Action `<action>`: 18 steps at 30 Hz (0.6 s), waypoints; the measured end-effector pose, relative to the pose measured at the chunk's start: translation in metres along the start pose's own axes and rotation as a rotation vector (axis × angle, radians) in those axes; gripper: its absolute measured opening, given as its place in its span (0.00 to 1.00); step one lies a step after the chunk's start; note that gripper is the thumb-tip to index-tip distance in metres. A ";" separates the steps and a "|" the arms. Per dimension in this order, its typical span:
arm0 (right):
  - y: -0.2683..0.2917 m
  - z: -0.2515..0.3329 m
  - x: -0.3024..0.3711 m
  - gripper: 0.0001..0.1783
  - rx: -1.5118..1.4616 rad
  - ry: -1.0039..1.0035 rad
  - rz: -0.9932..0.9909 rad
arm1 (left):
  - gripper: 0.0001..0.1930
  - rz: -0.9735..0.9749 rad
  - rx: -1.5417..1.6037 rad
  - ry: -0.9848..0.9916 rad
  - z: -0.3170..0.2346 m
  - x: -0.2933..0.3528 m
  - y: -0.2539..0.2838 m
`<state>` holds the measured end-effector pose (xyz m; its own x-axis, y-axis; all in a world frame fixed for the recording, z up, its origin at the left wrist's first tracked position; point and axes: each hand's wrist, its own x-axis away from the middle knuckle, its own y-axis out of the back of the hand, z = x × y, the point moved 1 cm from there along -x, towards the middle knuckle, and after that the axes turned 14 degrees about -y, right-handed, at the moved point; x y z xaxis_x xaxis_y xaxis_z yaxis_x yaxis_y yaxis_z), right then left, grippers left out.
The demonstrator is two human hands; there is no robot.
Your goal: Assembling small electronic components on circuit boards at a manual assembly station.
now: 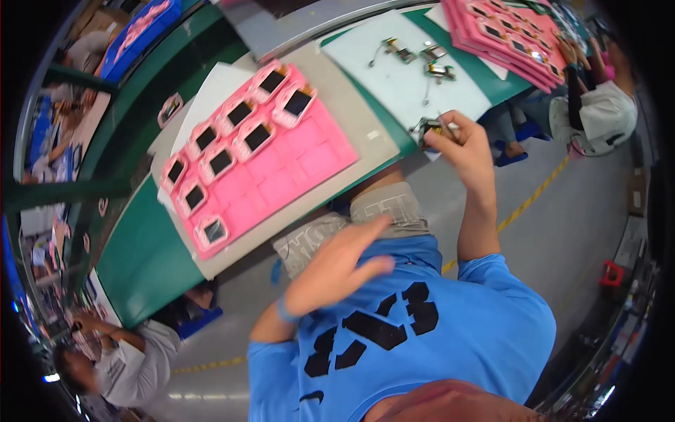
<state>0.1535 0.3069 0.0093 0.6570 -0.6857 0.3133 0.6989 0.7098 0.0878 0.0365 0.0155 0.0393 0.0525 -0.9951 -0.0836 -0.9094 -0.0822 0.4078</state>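
At the right end of the bench, the fingers of my right hand (464, 148) pinch a small circuit board (429, 129) with dark and yellowish parts. It is over the near edge of a white foam sheet (460, 95). On that sheet lie several more circuit boards (439, 72), some with thin wires. My left hand (341, 271), slightly blurred, hangs over my lap with fingers stretched and thumb apart, holding nothing. Ahead of it sits a pink foam tray (299, 165). Several pink-framed units with dark screens (256, 137) fill its far and left pockets; other pockets show bare pink.
A grey board (373, 144) lies under the tray on the green bench (148, 260). One loose pink frame (170, 110) lies beyond the tray. Stacked pink trays (503, 35) stand far right, near a co-worker (598, 112). Another person (133, 359) sits at lower left.
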 end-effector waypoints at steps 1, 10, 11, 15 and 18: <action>-0.022 0.005 0.016 0.07 -0.102 -0.093 0.161 | 0.31 -0.226 0.194 0.071 0.013 -0.007 -0.024; -0.180 -0.007 0.064 0.12 0.243 0.138 0.507 | 0.17 -1.262 0.634 0.038 0.060 0.069 -0.021; -0.193 -0.006 0.060 0.13 0.315 0.261 0.461 | 0.16 -1.402 0.611 0.066 0.058 0.085 -0.013; -0.285 -0.011 0.044 0.19 0.577 0.567 0.505 | 0.15 -1.509 0.582 0.022 0.070 0.148 0.002; -0.311 -0.012 0.039 0.20 0.686 0.810 0.509 | 0.15 -1.543 0.572 -0.019 0.066 0.169 0.010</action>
<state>-0.0348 0.0571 -0.0172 0.9772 -0.0249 -0.2109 0.1677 0.7000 0.6942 0.0095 -0.1498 -0.0305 0.9968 0.0039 -0.0795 -0.0311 -0.9003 -0.4341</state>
